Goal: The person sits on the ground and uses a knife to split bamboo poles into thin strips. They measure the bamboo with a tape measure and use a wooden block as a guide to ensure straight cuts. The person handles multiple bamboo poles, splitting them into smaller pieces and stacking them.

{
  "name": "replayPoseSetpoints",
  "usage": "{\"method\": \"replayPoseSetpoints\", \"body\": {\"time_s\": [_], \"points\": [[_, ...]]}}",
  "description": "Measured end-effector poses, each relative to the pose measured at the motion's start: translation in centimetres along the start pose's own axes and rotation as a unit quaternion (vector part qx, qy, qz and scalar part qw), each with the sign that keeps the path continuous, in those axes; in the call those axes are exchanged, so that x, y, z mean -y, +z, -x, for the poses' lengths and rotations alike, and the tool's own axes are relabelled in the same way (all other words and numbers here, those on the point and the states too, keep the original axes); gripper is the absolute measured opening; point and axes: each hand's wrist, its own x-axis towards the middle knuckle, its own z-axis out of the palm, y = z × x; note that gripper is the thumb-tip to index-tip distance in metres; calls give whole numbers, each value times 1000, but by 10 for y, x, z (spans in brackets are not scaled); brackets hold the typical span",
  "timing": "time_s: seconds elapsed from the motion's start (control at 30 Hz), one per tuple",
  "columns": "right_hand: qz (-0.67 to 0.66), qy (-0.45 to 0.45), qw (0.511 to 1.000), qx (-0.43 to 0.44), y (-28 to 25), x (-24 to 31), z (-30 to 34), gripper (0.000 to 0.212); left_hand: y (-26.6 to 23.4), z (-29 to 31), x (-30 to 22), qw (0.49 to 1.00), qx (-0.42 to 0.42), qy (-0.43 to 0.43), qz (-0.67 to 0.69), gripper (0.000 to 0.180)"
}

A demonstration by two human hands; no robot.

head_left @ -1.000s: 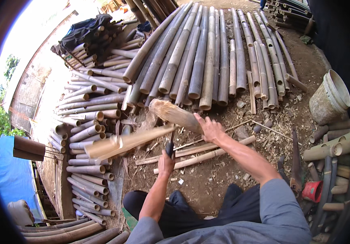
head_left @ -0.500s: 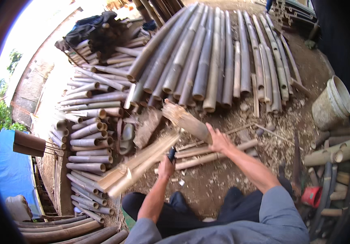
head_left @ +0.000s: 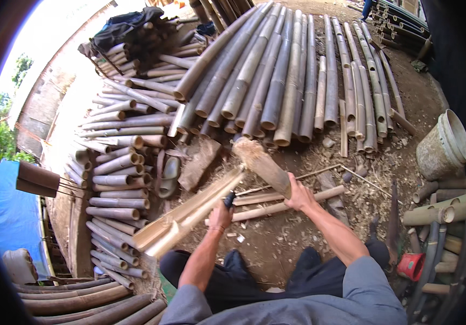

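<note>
My left hand (head_left: 221, 216) is closed round a black handle (head_left: 228, 200); whatever blade or head it has is hidden beside the bamboo. Just left of it, a split length of pale bamboo (head_left: 181, 216) slants from the lower left up to the middle, its cut inner face showing. My right hand (head_left: 301, 195) grips the near end of a thick wooden club (head_left: 271, 172). The club's battered, frayed far end is close above the bamboo's upper tip; whether they touch I cannot tell. Below the club, bamboo strips (head_left: 287, 204) lie on the ground.
Long bamboo poles (head_left: 276, 81) lie side by side ahead, with shorter stacked pieces (head_left: 116, 203) at left. A wooden block (head_left: 200, 162) and a grey-green shoe (head_left: 169, 179) rest nearby. At right are a dirty white bucket (head_left: 438, 149), a red container (head_left: 410, 266) and more bamboo (head_left: 449, 214).
My right hand and the club have shifted slightly right and toward me. The split bamboo's lower end has moved a little right. Both hands keep their holds.
</note>
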Motion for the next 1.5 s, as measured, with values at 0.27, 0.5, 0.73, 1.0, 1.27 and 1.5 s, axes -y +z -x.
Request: {"method": "replayPoseSetpoints", "body": {"time_s": [0.27,0.5,0.73,1.0,1.27,1.5], "points": [[-279,-299,806,-428,-88,83,2,86,-11,5,9,1000,-5,-10,-2,51],[-127,55,990,-7,25,-11,22,92,-3,-16,-5,997,59,9,-57,54],[-262,83,928,-253,18,14,69,95,-34,4,-19,999,-54,8,-1,48],[-237,389,866,-207,27,-87,80,98,-70,80,-61,926,83,9,368,29],[-287,173,928,-165,-9,-36,104,51,-71,166,-145,936,121,158,290,33],[-747,215,627,-57,-36,21,168,19,-74,123,-142,858,142,446,211,58]]}}
